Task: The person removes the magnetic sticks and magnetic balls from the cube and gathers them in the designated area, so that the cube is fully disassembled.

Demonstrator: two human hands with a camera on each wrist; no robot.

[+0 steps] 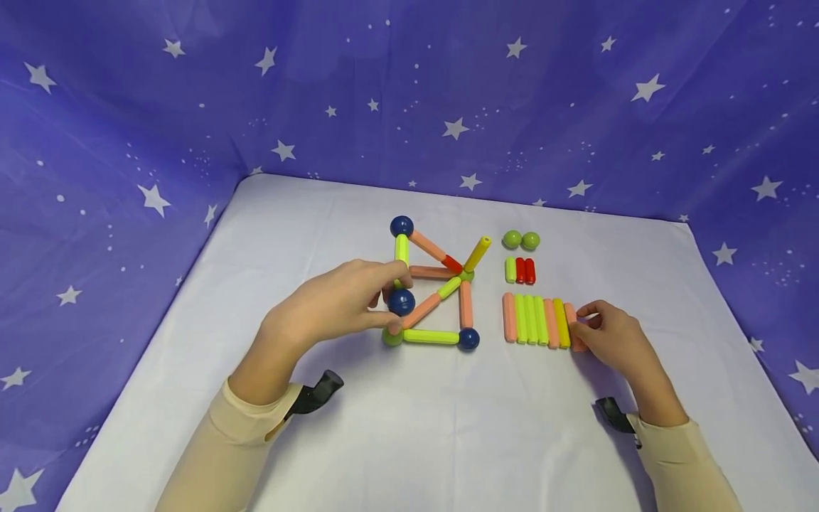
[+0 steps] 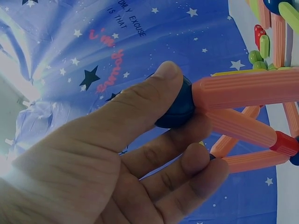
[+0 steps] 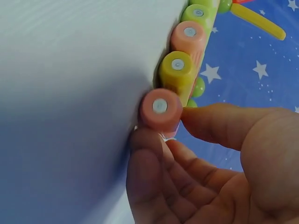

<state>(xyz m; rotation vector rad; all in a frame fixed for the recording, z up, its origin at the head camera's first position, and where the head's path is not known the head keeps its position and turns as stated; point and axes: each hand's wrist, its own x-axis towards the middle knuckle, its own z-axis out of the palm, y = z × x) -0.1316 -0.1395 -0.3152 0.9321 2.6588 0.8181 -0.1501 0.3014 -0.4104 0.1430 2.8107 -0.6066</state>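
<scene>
My left hand (image 1: pixel 335 299) pinches a dark blue ball (image 1: pixel 401 303) between thumb and fingers. That ball belongs to a frame of magnetic rods and balls, and in the left wrist view pink rods (image 2: pixel 247 91) run out from it. A green ball (image 1: pixel 392 337) sits just below the fingertips, and a lime rod (image 1: pixel 431 337) leads from it to another blue ball (image 1: pixel 469 338). On the right, my right hand (image 1: pixel 611 338) pinches a pink rod (image 3: pixel 160 106) at the end of a row. Its near end shows a round silver disc, beside a yellow rod (image 3: pixel 177 65).
A yellow rod (image 1: pixel 478 254) slants up from a green ball (image 1: pixel 467 276) in the frame. Beyond the row of pink and lime rods (image 1: pixel 527 319) lie short red and lime pieces (image 1: pixel 520 270) and two green balls (image 1: pixel 521 240). Starry blue cloth (image 1: pixel 448 107) surrounds the white table (image 1: pixel 409 441).
</scene>
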